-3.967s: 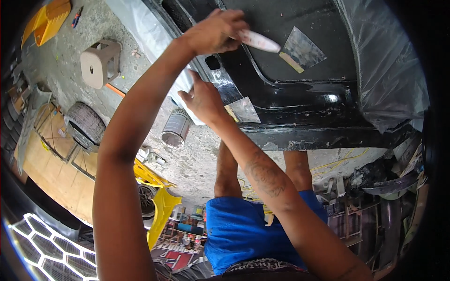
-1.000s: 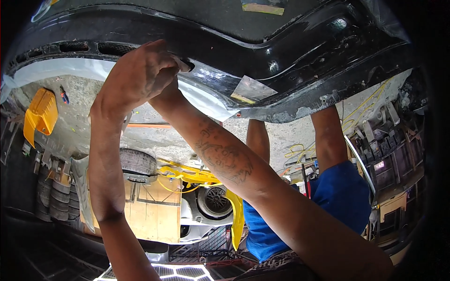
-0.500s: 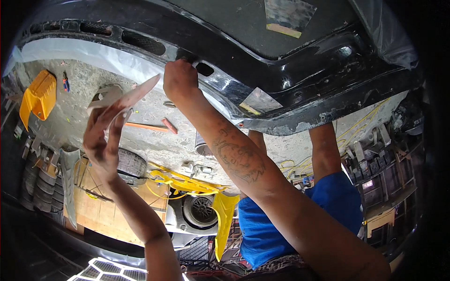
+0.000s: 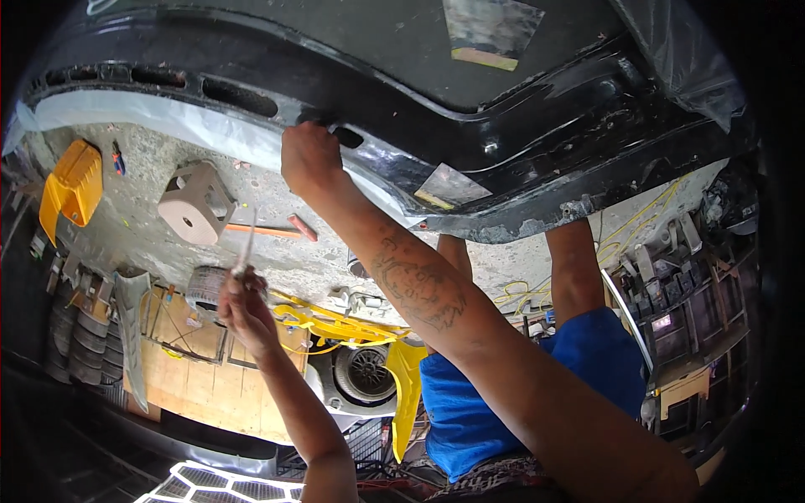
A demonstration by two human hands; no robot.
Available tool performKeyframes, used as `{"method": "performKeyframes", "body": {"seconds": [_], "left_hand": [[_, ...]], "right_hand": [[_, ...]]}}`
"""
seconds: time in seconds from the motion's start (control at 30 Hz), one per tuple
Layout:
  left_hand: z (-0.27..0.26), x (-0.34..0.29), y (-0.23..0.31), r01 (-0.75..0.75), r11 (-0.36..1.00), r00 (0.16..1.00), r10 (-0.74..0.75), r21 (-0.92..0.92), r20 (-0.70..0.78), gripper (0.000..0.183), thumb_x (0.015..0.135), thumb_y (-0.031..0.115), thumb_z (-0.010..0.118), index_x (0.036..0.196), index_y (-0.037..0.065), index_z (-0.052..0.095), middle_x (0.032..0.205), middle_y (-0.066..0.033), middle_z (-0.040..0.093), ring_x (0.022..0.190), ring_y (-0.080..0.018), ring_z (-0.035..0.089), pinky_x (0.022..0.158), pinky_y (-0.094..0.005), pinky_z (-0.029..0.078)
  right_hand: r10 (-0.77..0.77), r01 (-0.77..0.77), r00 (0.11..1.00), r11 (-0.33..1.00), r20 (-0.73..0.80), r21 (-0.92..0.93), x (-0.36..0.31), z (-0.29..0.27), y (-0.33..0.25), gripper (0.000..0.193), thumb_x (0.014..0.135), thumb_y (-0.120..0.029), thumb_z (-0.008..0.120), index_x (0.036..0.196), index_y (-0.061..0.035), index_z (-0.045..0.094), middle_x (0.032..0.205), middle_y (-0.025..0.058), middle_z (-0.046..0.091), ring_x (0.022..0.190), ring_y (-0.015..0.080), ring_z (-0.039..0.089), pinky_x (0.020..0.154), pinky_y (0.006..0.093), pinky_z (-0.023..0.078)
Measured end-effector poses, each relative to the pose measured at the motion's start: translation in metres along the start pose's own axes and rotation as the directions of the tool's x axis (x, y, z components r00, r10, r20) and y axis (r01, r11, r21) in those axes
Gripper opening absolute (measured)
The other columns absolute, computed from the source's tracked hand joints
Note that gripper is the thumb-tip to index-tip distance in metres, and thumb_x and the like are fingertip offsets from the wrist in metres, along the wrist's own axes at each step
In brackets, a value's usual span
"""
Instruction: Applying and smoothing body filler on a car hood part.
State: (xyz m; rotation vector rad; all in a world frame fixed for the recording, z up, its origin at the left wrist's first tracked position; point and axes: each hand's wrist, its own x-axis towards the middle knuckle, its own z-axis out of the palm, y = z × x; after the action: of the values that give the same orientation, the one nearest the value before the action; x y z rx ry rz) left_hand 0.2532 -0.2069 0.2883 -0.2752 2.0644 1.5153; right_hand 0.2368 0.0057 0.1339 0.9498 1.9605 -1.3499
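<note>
A long black car panel, like a bumper, curves across the top, with slots along its left part. My right hand is a closed fist against its edge, beside a small slot. Whatever the fingers hold there is hidden. Lower and to the left, away from the panel, my left hand pinches a thin, pale, flat piece, seen nearly edge-on and pointing up. Two flat grey pieces with yellowish edges, one on the panel's lower lip and one on the dark surface above, lie apart from my hands.
Pale sheeting lines the panel's left edge. On the concrete floor are a beige box-like stand, a yellow plastic part, pliers and an orange stick. Yellow trim pieces, a wheel and wooden boards lie farther down.
My left hand has moved down and right, away from the panel, turning the flat piece edge-on and uncovering the beige stand. The right hand stays at the panel edge; the view has shifted slightly.
</note>
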Motion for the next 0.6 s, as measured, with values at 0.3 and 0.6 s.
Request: {"method": "performKeyframes", "body": {"seconds": [0.3,0.6], "left_hand": [[0.054,-0.186,-0.063,0.417,0.475,0.666,-0.74,-0.775,-0.095,0.037,0.101,0.036,0.051,0.123,0.006,0.056,0.093,-0.0066,0.064,0.074,-0.014,0.054,0.068,-0.0275,0.047],[0.175,-0.287,-0.064,0.53,0.258,0.45,-0.893,-0.807,0.01,0.03,0.1,0.033,0.053,0.108,0.005,0.06,0.092,-0.0096,0.066,0.079,-0.0188,0.057,0.073,-0.0311,0.046]], "right_hand": [[-0.088,0.078,0.992,0.991,0.09,0.11,0.005,-0.019,0.01,0.015,0.077,-0.001,0.064,0.087,0.0001,0.075,0.091,0.0245,0.071,0.089,0.0366,0.072,0.078,0.0426,0.059],[-0.198,0.22,0.93,0.975,0.31,-0.037,0.015,-0.023,0.017,0.035,0.078,-0.031,0.073,0.087,0.0029,0.074,0.089,0.0249,0.071,0.079,0.0346,0.073,0.072,0.0408,0.06]]}}
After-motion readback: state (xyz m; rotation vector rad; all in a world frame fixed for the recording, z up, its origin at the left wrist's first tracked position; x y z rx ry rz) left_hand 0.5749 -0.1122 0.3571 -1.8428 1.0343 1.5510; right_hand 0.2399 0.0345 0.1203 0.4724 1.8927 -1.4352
